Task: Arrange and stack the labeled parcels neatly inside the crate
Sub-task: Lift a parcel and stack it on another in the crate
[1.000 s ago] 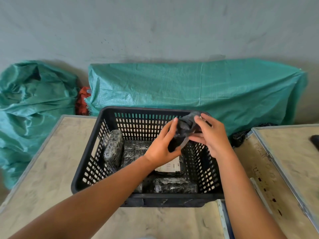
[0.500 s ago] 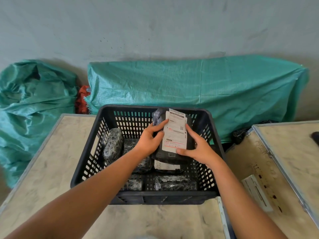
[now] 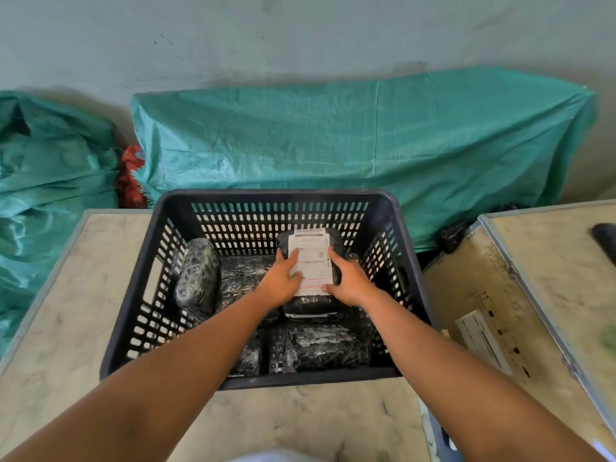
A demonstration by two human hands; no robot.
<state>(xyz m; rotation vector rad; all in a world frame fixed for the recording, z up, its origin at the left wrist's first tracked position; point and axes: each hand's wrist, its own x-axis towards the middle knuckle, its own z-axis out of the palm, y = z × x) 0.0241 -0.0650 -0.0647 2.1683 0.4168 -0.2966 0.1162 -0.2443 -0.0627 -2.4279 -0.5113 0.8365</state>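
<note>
Head view | both hands, left hand (image 3: 281,281) and right hand (image 3: 350,283), grip labeled parcel (image 3: 311,261) at crate (image 3: 273,198) back-right | several wrapped parcels (image 3: 320,348) inside, apparently flat | release pending

head view | forward-down | close over crate (image 3: 405,248)

Both hands, left hand (image 3: 279,284) and right hand (image 3: 350,283), clasp a labeled parcel (image 3: 311,261) inside the crate (image 3: 273,196). More parcels (image 3: 325,348) lie beneath them
</note>
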